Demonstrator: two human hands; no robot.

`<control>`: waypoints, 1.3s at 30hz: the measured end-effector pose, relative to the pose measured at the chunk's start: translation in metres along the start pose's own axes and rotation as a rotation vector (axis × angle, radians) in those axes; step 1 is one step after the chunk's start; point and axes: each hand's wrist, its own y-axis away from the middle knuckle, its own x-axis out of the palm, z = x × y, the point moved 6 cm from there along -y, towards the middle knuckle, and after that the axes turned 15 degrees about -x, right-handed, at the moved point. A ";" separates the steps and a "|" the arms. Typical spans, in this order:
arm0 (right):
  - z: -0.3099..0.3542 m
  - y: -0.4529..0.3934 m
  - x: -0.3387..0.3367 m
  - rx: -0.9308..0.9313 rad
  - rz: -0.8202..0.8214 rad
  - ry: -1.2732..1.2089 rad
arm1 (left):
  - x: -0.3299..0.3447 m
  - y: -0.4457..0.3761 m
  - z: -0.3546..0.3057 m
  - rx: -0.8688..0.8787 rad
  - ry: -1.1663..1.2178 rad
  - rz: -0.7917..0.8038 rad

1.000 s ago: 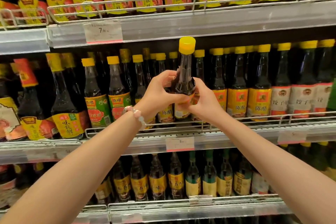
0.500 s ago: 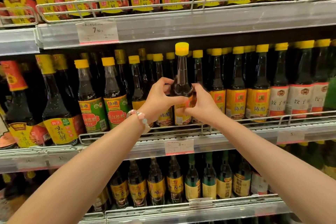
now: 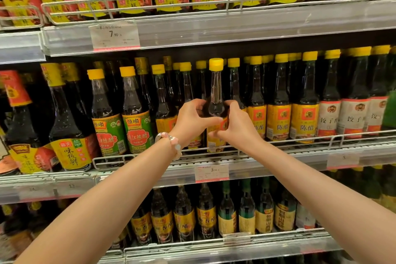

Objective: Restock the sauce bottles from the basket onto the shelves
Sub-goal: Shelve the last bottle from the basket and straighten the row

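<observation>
A dark sauce bottle (image 3: 215, 92) with a yellow cap and a yellow label stands upright at the front of the middle shelf (image 3: 267, 156), just behind the wire rail. My left hand (image 3: 192, 120) grips its shoulder from the left; a pink bead bracelet is on that wrist. My right hand (image 3: 235, 126) holds its body from the right, fingers over the label. Matching yellow-capped bottles (image 3: 278, 100) fill the row on both sides. The basket is out of view.
Green-labelled vinegar bottles (image 3: 137, 113) stand to the left, white-labelled ones (image 3: 353, 111) to the right. The top shelf (image 3: 214, 28) holds yellow-labelled bottles with a 7.90 price tag (image 3: 114, 35). A lower shelf (image 3: 214, 244) carries more bottles. A 3.90 tag (image 3: 211, 172) hangs below my hands.
Both hands have lowered the bottle from a raised, tilted position down onto the middle shelf, where it now stands upright in the front row.
</observation>
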 end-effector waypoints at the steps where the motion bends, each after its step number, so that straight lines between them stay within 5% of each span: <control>1: 0.000 0.001 0.001 0.001 0.000 0.007 | 0.000 0.001 0.000 -0.002 -0.006 -0.013; 39: 0.010 -0.007 0.000 -0.174 -0.086 0.482 | 0.005 0.007 -0.014 0.103 -0.396 -0.323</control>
